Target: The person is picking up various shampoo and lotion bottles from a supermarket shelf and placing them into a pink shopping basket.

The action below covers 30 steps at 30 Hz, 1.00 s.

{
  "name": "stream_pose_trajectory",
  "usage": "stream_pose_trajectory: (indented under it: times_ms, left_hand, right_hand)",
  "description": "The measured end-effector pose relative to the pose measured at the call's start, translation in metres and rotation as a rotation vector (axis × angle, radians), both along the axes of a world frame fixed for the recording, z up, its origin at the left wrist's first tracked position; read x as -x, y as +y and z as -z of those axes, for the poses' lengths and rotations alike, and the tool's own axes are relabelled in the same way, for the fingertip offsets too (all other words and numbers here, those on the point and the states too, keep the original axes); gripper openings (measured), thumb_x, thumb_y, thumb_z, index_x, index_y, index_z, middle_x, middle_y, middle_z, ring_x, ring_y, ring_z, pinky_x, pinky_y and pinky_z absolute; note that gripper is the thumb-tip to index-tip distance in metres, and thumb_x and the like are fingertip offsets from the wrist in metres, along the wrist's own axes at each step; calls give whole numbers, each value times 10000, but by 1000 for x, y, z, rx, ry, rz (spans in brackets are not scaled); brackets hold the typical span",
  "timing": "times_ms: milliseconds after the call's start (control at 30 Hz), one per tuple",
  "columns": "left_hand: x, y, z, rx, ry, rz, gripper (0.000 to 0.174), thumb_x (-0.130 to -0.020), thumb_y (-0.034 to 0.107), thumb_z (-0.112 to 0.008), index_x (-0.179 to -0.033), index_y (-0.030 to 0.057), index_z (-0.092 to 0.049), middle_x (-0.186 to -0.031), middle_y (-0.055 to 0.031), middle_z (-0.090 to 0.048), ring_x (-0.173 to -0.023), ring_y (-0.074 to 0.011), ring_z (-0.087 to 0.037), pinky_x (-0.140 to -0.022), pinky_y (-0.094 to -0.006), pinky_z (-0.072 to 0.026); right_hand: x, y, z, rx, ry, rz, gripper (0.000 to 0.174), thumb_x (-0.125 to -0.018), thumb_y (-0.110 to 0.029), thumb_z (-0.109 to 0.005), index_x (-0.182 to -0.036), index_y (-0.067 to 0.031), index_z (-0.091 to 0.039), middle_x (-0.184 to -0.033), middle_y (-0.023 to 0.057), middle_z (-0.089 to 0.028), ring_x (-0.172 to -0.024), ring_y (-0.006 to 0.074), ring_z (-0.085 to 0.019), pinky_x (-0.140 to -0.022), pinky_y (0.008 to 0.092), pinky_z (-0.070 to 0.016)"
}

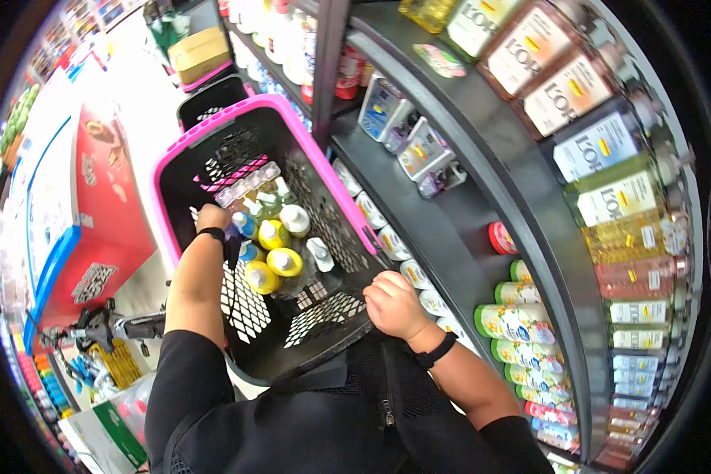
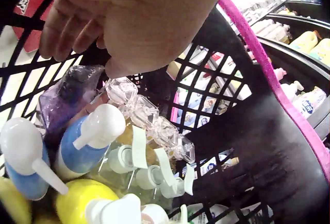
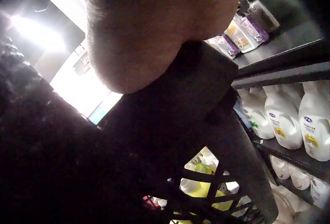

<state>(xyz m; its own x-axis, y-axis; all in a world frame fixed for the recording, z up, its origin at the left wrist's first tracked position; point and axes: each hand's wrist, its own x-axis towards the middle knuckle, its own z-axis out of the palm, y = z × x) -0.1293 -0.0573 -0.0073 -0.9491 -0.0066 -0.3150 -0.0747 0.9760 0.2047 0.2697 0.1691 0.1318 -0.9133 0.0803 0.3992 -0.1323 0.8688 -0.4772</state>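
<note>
A black mesh shopping basket [image 1: 347, 201] with a pink rim stands before me. My left hand [image 1: 212, 218] is inside its left side; in the left wrist view its fingers hang relaxed above a purple plastic-wrapped pack [image 2: 67, 98], with nothing held. Beside that pack stand blue bottles [image 2: 77, 149] with white pumps, yellow bottles [image 1: 284, 262] and pale green bottles [image 2: 124, 159] with pump heads. Clear faceted tops [image 2: 144, 110] line up behind them. My right hand [image 1: 395, 304] grips the basket's near right edge, its fingers curled there; its fingertips are hidden in the right wrist view.
Black shelving [image 1: 482, 142] runs close along the right, with large pump bottles [image 1: 573, 95] on top and white bottles [image 3: 283, 116] lower down. A red chest freezer [image 1: 110, 189] stands left. Ahead is a cardboard box [image 1: 200, 55]; a bicycle-like handlebar [image 1: 95, 332] lies lower left.
</note>
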Motion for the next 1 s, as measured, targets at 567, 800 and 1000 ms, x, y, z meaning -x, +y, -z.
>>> stream_pose_trajectory:
  times_ms: [567, 800, 1000]
  left_hand:
    - [-183, 140, -161, -825, 182, 1129, 162, -872, 127, -650, -982, 7, -659, -840, -193, -667, -793, -363, -662, -709, -420, -523]
    - [-345, 213, -231, -1071, -49, 1607, 200, -841, 143, -693, -976, -2, -667, -967, -156, -680, -914, -350, -655, -804, -381, -530]
    - [-452, 276, -203, -1081, -357, 1495, 592, -836, 141, -745, -1344, 28, -462, -1333, -133, -523, -1210, -282, -532, -986, -418, -460]
  right_hand:
    - [-83, -4, 4, 282, 105, 283, 111, -835, -93, -625, -934, -45, -640, -921, 114, -637, -949, 330, -605, -835, 414, -497]
    - [-189, 11, 30, 495, -12, 631, 136, -884, -129, -612, -985, -38, -622, -874, 163, -656, -823, 352, -640, -712, 420, -511]
    - [-317, -15, 85, 516, -230, 726, 229, -863, -198, -642, -1020, -32, -635, -922, 192, -680, -870, 374, -659, -741, 438, -521]
